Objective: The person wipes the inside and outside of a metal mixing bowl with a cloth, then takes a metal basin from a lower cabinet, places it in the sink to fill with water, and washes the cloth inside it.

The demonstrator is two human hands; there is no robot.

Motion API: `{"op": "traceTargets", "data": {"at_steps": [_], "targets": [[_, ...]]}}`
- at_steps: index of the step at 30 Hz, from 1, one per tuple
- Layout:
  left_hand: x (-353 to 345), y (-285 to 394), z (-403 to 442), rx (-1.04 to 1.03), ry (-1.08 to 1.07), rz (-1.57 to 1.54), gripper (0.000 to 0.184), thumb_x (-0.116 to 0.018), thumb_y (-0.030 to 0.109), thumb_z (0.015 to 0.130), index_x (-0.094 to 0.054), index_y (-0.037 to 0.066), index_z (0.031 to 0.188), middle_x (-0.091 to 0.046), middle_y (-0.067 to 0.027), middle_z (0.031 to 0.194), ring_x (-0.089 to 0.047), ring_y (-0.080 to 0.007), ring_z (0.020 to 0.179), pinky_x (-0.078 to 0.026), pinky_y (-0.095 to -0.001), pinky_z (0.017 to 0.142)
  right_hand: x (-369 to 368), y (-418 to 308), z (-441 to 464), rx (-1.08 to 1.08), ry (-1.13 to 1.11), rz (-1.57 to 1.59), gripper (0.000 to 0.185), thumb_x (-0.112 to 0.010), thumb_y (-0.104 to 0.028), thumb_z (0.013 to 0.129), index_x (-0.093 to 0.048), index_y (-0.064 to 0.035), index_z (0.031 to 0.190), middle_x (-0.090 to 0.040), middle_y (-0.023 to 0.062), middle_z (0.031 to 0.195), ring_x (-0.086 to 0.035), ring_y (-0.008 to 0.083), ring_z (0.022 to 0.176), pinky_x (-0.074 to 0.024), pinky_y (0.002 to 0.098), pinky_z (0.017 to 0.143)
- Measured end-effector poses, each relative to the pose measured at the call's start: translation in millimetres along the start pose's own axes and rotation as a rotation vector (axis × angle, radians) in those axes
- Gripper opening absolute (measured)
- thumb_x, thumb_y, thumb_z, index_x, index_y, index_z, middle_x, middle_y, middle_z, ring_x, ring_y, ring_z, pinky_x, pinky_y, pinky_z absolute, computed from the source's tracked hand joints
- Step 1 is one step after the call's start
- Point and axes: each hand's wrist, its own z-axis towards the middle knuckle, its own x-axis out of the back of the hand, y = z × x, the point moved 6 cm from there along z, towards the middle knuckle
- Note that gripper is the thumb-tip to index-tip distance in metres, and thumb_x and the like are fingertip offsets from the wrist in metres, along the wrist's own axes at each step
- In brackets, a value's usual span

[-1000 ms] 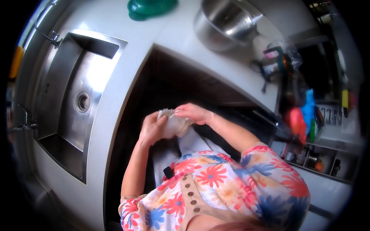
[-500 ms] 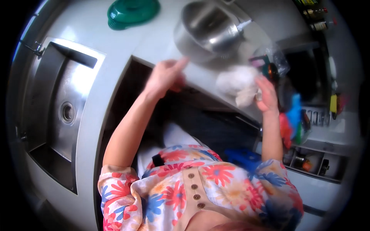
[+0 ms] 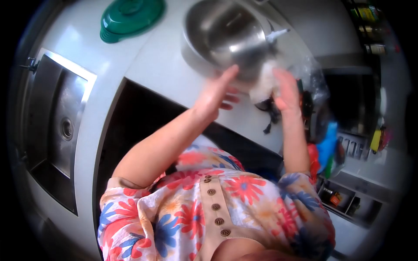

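Head view: the right hand [image 3: 286, 90] grasps a blurred white cloth [image 3: 262, 83] at the near right side of the steel pot [image 3: 228, 32], above the counter [image 3: 150, 65]. The left hand [image 3: 217, 93] is loose with nothing in it, fingers spread by the pot's near edge; whether it touches the metal, I cannot tell.

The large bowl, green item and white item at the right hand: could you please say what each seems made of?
The large bowl looks like polished stainless steel: grey, with bright glints. The green item seems glossy plastic, from its even colour and highlights. The white item at the right hand looks like matte cloth, going by its soft outline; blur leaves the fibre open.
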Motion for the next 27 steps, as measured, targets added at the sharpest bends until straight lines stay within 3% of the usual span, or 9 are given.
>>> {"op": "traceTargets", "data": {"at_steps": [7,8,11,14,17,19,21,23,27], "targets": [[71.5,49.5,-21.2,0.113,0.064,0.19,0.057,-0.052,0.043,0.072,-0.045,0.0,0.107,-0.057,-0.0162,0.091,-0.062,-0.0257,0.074,-0.05,-0.0336,0.053,-36.9,10.7,-5.3,-0.03,-0.084,0.001,0.016,-0.055,-0.009,0.083,-0.055,0.0002,0.095,-0.06,0.0044,0.087,-0.057,0.01,0.077,-0.0454,0.0227,0.07],[80.8,54.0,-24.1,0.107,-0.028,0.242,0.076,-0.044,0.059,0.073,-0.033,0.006,0.127,-0.044,-0.026,0.11,-0.057,-0.0329,0.088,-0.049,-0.0418,0.067,-42.8,16.2,-8.5,-0.069,-0.088,0.0,0.016,-0.056,-0.009,0.082,-0.055,0.0005,0.095,-0.059,0.0036,0.087,-0.056,0.0088,0.076,-0.0448,0.0215,0.069],[86.1,65.5,-31.4,0.185,0.064,0.239,0.072,-0.047,0.058,0.073,-0.038,0.008,0.124,-0.04,-0.027,0.114,-0.057,-0.0327,0.086,-0.049,-0.0423,0.067,-61.6,23.7,-16.9,-0.063,-0.127,-0.058,0.016,-0.058,-0.008,0.081,-0.056,0.0007,0.095,-0.059,0.0028,0.086,-0.056,0.0078,0.076,-0.0442,0.0206,0.068],[82.3,64.8,-18.9,0.12,0.057,0.222,0.055,-0.055,0.04,0.073,-0.045,-0.005,0.103,-0.054,-0.0181,0.09,-0.062,-0.0276,0.074,-0.051,-0.0359,0.051,-69.5,26.4,-20.6,-0.079,-0.107,-0.059,0.016,-0.058,-0.007,0.081,-0.056,0.0007,0.094,-0.059,0.0023,0.085,-0.055,0.0072,0.075,-0.0438,0.0206,0.068],[76.5,72.3,-4.1,0.07,-0.001,0.129,0.038,-0.052,0.022,0.076,-0.045,-0.008,0.1,-0.055,-0.0175,0.085,-0.062,-0.0282,0.073,-0.053,-0.0363,0.052,-68.4,23.3,-26.1,-0.076,-0.093,-0.097,0.016,-0.057,-0.007,0.081,-0.056,0.0008,0.095,-0.059,0.003,0.086,-0.056,0.0082,0.076,-0.0443,0.0214,0.069],[87.9,84.8,-0.3,-0.01,0.139,0.098,0.027,-0.045,0.006,0.073,-0.046,-0.012,0.094,-0.056,-0.0172,0.084,-0.061,-0.0248,0.067,-0.055,-0.0358,0.053,-61.8,12.7,-29.9,-0.061,-0.075,-0.104,0.017,-0.056,-0.007,0.082,-0.056,0.0009,0.096,-0.06,0.004,0.088,-0.057,0.0094,0.078,-0.0448,0.0222,0.071],[110.6,104.8,15.0,-0.056,0.09,0.518,0.025,-0.046,0.004,0.072,-0.047,-0.009,0.094,-0.056,-0.0154,0.086,-0.06,-0.0226,0.073,-0.054,-0.0357,0.058,-48.8,1.9,-35.9,-0.052,-0.045,-0.076,0.017,-0.056,-0.007,0.082,-0.056,0.0009,0.097,-0.06,0.0052,0.09,-0.057,0.0107,0.08,-0.0453,0.0231,0.073],[115.0,120.8,22.7,-0.362,0.147,0.869,0.027,-0.047,0.003,0.072,-0.046,-0.006,0.098,-0.057,-0.0156,0.087,-0.059,-0.0228,0.081,-0.051,-0.0359,0.064,-36.0,-0.9,-34.8,-0.023,0.026,-0.087,0.019,-0.055,-0.006,0.082,-0.055,0.0014,0.099,-0.06,0.0068,0.091,-0.058,0.0121,0.081,-0.0463,0.0246,0.073],[105.5,140.2,-1.7,-0.693,0.308,0.931,0.035,-0.049,0.005,0.073,-0.042,0.0,0.107,-0.056,-0.0191,0.092,-0.056,-0.0254,0.092,-0.044,-0.0368,0.073,-34.4,10.1,-21.8,0.127,0.09,-0.148,0.024,-0.058,-0.005,0.081,-0.053,0.0046,0.102,-0.06,0.0073,0.092,-0.057,0.0113,0.08,-0.0457,0.0232,0.072]]}}
